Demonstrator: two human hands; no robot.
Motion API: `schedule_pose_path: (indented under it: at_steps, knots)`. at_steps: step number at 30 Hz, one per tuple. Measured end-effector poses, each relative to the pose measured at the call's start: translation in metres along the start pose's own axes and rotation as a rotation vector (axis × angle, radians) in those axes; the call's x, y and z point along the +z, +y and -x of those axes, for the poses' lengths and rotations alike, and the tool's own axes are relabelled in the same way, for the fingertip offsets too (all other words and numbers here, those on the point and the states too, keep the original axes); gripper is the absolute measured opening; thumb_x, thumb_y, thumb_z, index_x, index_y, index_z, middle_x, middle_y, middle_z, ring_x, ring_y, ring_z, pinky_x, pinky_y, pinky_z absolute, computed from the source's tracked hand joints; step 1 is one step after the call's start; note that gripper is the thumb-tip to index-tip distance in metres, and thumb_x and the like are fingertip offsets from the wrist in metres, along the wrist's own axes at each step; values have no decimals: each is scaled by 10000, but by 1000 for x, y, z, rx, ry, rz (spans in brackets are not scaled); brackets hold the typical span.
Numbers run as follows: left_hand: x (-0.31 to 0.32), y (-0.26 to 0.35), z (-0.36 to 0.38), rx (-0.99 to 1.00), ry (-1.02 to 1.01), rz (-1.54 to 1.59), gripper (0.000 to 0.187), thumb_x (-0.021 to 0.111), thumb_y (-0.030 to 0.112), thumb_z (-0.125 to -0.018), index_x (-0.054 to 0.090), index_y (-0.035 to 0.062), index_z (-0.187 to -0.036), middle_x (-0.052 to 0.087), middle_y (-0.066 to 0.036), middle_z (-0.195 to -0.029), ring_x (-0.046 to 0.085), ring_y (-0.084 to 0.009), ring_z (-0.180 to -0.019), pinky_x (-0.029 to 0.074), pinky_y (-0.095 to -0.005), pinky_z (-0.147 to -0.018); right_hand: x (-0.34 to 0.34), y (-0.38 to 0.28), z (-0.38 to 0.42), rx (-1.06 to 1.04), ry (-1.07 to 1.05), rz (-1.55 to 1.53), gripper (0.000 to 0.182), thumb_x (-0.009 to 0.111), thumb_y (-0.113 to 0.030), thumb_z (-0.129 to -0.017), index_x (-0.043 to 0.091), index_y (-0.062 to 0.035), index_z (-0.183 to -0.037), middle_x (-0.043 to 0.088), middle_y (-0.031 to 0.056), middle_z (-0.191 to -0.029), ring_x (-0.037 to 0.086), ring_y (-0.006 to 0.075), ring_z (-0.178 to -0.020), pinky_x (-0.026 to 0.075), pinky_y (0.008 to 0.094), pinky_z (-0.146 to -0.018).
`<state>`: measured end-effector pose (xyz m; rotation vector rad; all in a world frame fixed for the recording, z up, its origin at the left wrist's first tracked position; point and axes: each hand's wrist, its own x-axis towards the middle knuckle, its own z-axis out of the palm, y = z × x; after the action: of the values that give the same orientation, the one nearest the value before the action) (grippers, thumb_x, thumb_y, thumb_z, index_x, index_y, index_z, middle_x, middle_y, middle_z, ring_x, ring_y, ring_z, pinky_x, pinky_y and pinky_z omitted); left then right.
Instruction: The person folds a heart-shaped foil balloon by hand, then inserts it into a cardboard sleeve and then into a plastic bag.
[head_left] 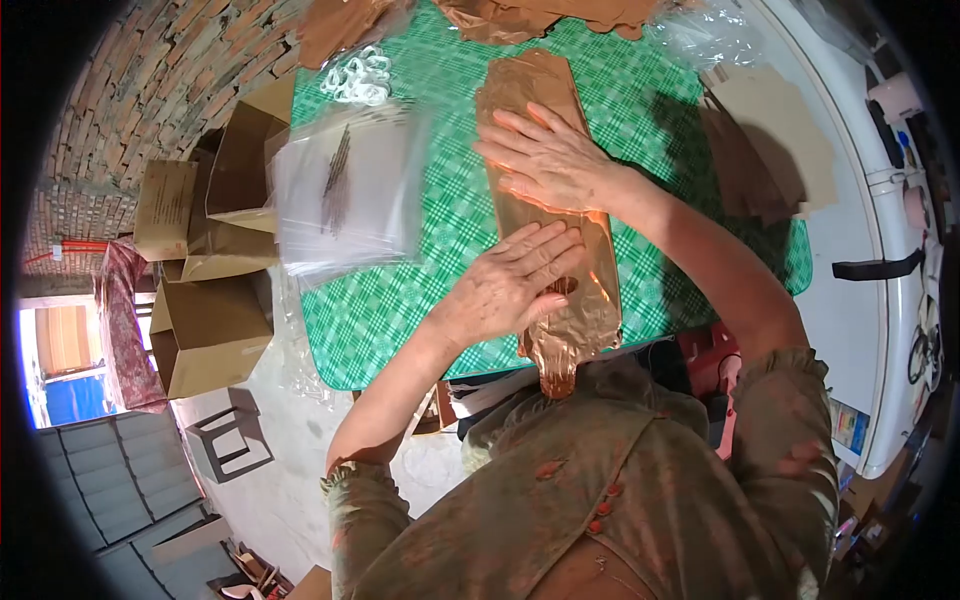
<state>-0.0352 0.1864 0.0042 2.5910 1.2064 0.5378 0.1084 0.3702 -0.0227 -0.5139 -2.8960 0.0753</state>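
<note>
A long, shiny copper-coloured foil piece (590, 300) lies lengthwise on the green checked tablecloth (450, 170), its narrow gathered end hanging over the near edge. My left hand (510, 285) lies on its lower half, fingers stretched out. Further up, my right hand (550, 165) rests flat on the foil with fingers spread. Neither hand grips anything. To the left is a stack of clear plastic bags (350, 195), with a bundle of white loops (358, 78) just beyond it.
More copper foil (545, 15) lies at the table's far edge, beside crumpled clear plastic (705, 35). Flat brown sheets (770, 140) are at the right. Open cardboard boxes (215, 335) stand left of the table; a small dark stool (228, 440) is on the floor.
</note>
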Motion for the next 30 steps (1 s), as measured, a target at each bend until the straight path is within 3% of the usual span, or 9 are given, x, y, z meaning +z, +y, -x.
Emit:
schedule_pose_path:
  at_steps: [12,15,19,22,23,27,30]
  knots:
    - [-12,-3,-2,-40,62,154,551,624,368,-1032,589,62,-1490,564,-138,-1559,475,-328,-1493,375,-474,-1255,3,7,-2,-23,34,-56,681,494,-458,-1090,309,-180,-1684,272,54,-1757,185,264,-1635,105,509,-1337]
    - [-34,-1,-21,-76,329,96,501,603,378,-1049,639,28,-1406,619,-151,-1495,537,-371,-1435,412,-477,-1224,5,11,2,-77,115,-70,680,507,-465,-1073,346,-174,-1665,332,72,-1733,235,287,-1621,136,527,-1327]
    - [-18,-11,-29,64,141,123,476,652,314,-1019,654,36,-1406,620,-148,-1496,541,-350,-1437,445,-471,-1200,0,7,-2,-48,51,-3,659,482,-455,-1087,361,-151,-1658,337,69,-1731,246,280,-1618,126,522,-1325]
    - [-15,-16,-30,90,131,81,464,660,292,-1012,661,45,-1405,632,-148,-1482,558,-342,-1423,457,-468,-1191,-5,11,-4,5,-27,-165,638,462,-444,-1107,362,-142,-1660,343,65,-1728,240,263,-1621,127,494,-1327]
    - [-16,-16,-30,97,151,72,446,657,290,-1015,674,52,-1392,642,-152,-1466,584,-344,-1393,471,-464,-1180,0,22,-6,-23,-3,-228,608,442,-419,-1134,376,-110,-1654,350,94,-1722,255,263,-1616,175,453,-1320]
    - [-17,-24,-37,86,159,50,425,653,277,-1022,683,61,-1386,651,-149,-1450,617,-339,-1341,496,-451,-1150,-28,31,-5,165,-49,-1053,627,464,-415,-1146,362,-61,-1654,355,114,-1711,289,233,-1593,244,369,-1301]
    - [-16,-35,-53,88,178,0,401,647,272,-1027,692,68,-1369,664,-141,-1430,636,-320,-1309,511,-433,-1125,-32,33,-4,156,-49,-1194,653,451,-451,-1147,360,-47,-1651,361,117,-1705,335,229,-1568,279,362,-1288]
